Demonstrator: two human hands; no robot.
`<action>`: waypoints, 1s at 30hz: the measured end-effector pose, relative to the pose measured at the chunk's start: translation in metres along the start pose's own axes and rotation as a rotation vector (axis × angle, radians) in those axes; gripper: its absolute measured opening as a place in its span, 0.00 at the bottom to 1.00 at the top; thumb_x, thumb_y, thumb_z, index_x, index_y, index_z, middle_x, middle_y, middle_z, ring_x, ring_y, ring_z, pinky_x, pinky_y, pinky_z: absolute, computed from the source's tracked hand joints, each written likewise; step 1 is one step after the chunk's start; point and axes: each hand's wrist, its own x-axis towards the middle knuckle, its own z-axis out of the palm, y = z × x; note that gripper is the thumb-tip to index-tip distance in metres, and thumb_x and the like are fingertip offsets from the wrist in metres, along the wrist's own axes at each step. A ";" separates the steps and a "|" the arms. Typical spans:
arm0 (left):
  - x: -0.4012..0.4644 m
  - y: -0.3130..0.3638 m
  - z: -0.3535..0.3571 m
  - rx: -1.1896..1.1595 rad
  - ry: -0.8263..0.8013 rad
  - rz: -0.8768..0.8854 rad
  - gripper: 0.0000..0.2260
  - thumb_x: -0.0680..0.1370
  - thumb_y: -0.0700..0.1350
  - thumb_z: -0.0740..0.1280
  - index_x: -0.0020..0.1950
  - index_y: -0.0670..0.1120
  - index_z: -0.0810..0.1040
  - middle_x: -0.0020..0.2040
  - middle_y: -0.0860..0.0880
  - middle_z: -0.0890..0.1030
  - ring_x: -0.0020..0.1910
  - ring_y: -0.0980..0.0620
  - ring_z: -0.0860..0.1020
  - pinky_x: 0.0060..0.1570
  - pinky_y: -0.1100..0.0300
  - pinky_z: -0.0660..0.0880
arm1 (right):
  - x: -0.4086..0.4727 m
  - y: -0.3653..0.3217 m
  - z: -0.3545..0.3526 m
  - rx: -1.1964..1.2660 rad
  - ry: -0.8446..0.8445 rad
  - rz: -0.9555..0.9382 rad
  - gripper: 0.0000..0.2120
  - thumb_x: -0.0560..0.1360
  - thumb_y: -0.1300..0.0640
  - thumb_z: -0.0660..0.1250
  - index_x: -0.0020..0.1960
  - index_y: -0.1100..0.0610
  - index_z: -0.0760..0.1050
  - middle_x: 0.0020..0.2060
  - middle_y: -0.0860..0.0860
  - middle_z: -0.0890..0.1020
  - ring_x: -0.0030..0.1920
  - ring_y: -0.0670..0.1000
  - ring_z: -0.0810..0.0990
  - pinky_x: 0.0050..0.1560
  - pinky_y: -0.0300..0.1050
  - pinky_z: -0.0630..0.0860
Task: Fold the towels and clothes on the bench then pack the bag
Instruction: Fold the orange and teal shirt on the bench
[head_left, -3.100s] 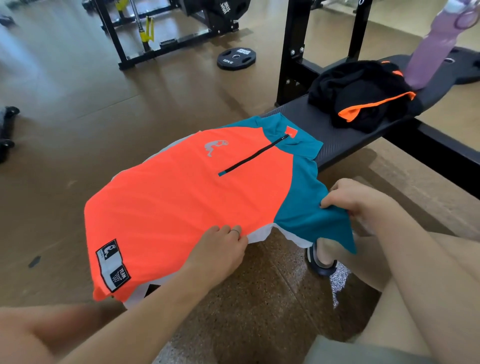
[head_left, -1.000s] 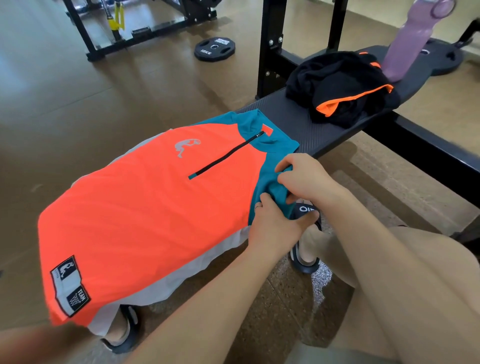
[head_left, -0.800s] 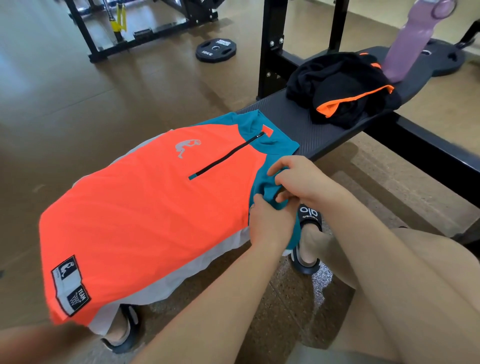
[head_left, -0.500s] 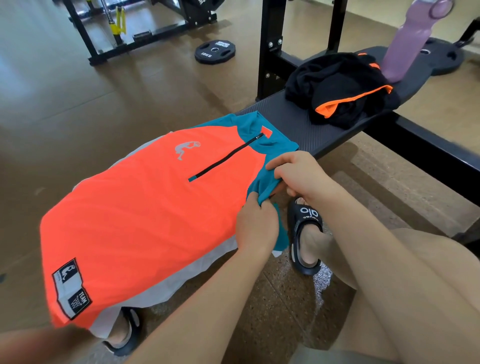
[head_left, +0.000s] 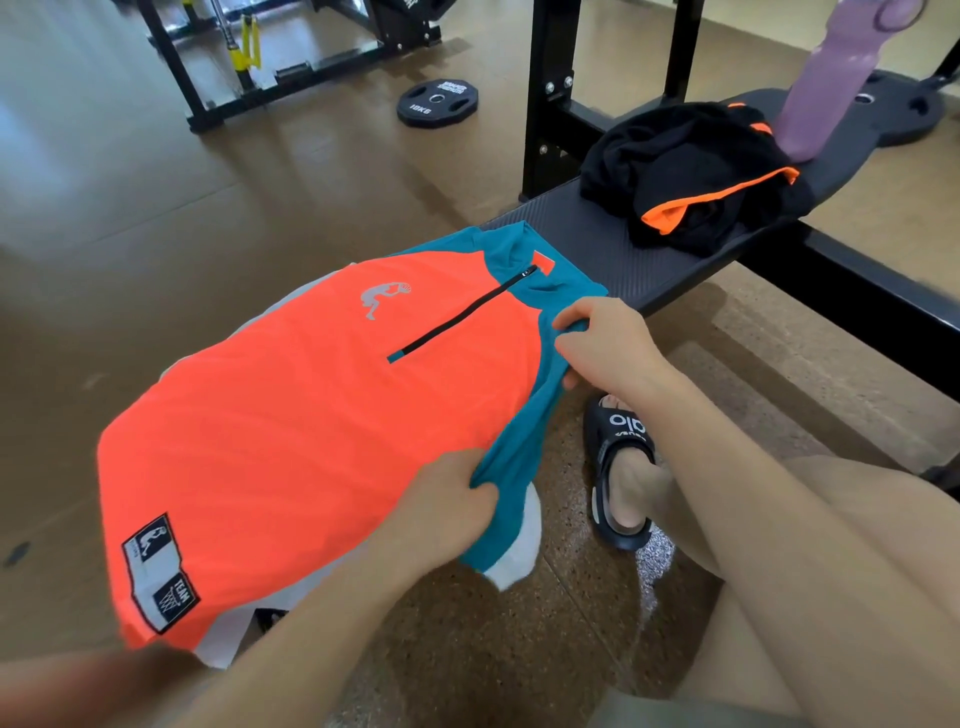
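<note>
Both hands' fingers pinched the jersey (head_left: 311, 431) sleeve — left hand (head_left: 447, 499) at cuff, right hand (head_left: 602, 343) nr shoulder, on the desk (head_left: 587, 234).

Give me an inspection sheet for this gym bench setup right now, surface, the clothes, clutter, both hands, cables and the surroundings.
Surface: black padded bench, bare between the two garments.
Job's things: orange and teal shirt spread front up, its hem hanging off the near end; white cloth showing beneath it; black garment with orange trim crumpled at the far end. No bag seen.
Clutter: purple bottle standing beyond the black garment.
Grippers: left hand grips the teal sleeve low down; right hand pinches it near the shoulder.
Cables: nothing seen.
Surroundings: brown floor, weight plate lying flat, black rack frames, a black sandal on the person's foot.
</note>
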 end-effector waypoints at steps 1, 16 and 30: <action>-0.007 -0.003 -0.010 -0.042 -0.006 -0.006 0.05 0.77 0.38 0.59 0.47 0.45 0.74 0.37 0.50 0.76 0.35 0.52 0.72 0.35 0.56 0.65 | 0.001 -0.001 0.002 0.025 -0.027 -0.007 0.15 0.78 0.63 0.63 0.63 0.53 0.77 0.51 0.51 0.81 0.28 0.44 0.83 0.25 0.31 0.71; -0.001 -0.081 -0.090 -0.050 0.370 -0.193 0.07 0.75 0.38 0.68 0.50 0.48 0.74 0.41 0.46 0.82 0.36 0.51 0.77 0.35 0.55 0.69 | 0.009 -0.003 0.051 -0.436 -0.043 -0.327 0.32 0.81 0.42 0.59 0.81 0.49 0.52 0.69 0.54 0.74 0.65 0.60 0.74 0.63 0.57 0.73; -0.017 -0.043 -0.091 -0.648 0.162 -0.092 0.07 0.80 0.32 0.61 0.49 0.42 0.75 0.43 0.43 0.76 0.40 0.48 0.74 0.42 0.53 0.75 | 0.017 -0.003 0.031 -0.493 0.349 -0.249 0.08 0.80 0.54 0.67 0.55 0.56 0.77 0.51 0.54 0.82 0.51 0.52 0.78 0.51 0.47 0.76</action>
